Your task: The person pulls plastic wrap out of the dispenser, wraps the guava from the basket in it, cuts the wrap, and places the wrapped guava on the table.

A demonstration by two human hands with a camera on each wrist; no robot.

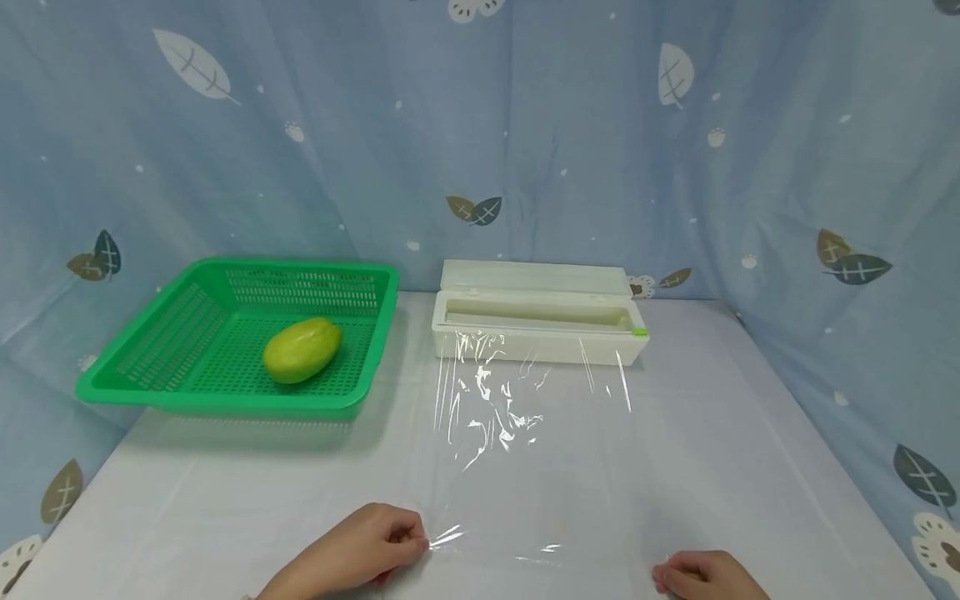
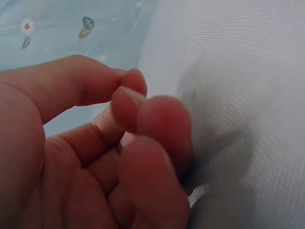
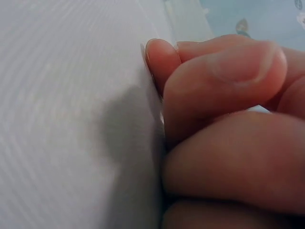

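A sheet of clear plastic wrap (image 1: 517, 467) stretches over the table from a white cling film box (image 1: 536, 343) toward the front edge. At the sheet's near left corner my left hand (image 1: 367, 542) pinches the film between thumb and fingertips, and creases run out from there. My right hand (image 1: 705, 575) pinches the near right corner, low over the table. In the left wrist view the left hand's fingers (image 2: 162, 129) are curled in toward the thumb. Curled fingers (image 3: 214, 95) of the right hand lie against the white surface in the right wrist view.
A green plastic basket (image 1: 360, 400) stands at the back left, holding a yellow-green papaya-like fruit (image 1: 302, 350). The box's lid (image 1: 532, 277) is tipped back, and a bright green piece (image 1: 639, 332) sits at its right end. A blue leaf-print curtain (image 1: 570, 150) hangs behind the white table (image 1: 735, 433).
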